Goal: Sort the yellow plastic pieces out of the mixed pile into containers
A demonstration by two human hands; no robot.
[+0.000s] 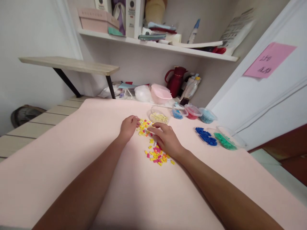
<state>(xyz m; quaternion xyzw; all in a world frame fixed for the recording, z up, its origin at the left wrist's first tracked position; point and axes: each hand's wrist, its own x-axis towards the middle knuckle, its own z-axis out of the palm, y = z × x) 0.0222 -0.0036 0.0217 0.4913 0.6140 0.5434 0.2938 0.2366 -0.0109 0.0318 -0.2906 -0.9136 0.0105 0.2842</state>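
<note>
Small plastic building bricks, mostly yellow with pink, white and orange ones, lie loose on the table in two joined heaps. At the left edge of the far heap (pixel 144 126) is my left hand (pixel 129 128), its fingers curled in together; whatever they may pinch is hidden. My right hand (pixel 168 139) reaches over the bricks from the right, with thumb and fingers apart and the fingertips low above the far heap. Part of the near heap (pixel 158 155) lies under and in front of its palm. Just beyond both hands stands a clear round tub (pixel 160 115) of pale yellow pieces.
Tubs of blue (pixel 177 113), red (pixel 193 111) and light blue (pixel 207 115) pieces stand at the back right. Nearer are dark blue pieces (pixel 206 136) and a green-filled tub (pixel 225 140). A pink bowl (pixel 160 92) and dark red jug (pixel 176 81) stand behind, under a shelf (pixel 153 45).
</note>
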